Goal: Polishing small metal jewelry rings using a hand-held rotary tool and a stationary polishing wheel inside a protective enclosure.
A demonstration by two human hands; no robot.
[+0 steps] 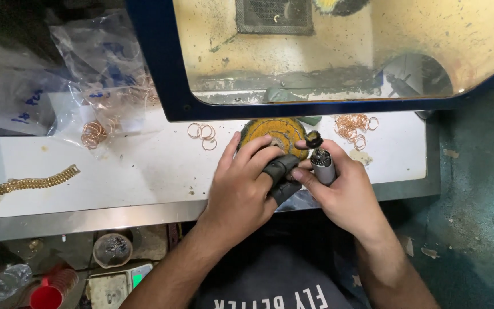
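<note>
Hands (241, 191) (344, 191) number two: right grip holds one rotary tool (322, 165), left's perhaps empty.

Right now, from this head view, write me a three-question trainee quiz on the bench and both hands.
1. True or false: the right hand holds a rotary handpiece with a small dark brush tip.
2. Multiple choice: what lies at the left end of the white bench top? A) a gold chain bracelet B) a hammer C) a pair of pliers
3. Fill in: the left hand wears black ____ on two fingers.

Key
1. True.
2. A, the gold chain bracelet.
3. Finger covers; the yellow buffing wheel lies just beyond them, with loose copper-coloured rings to its right.
</note>
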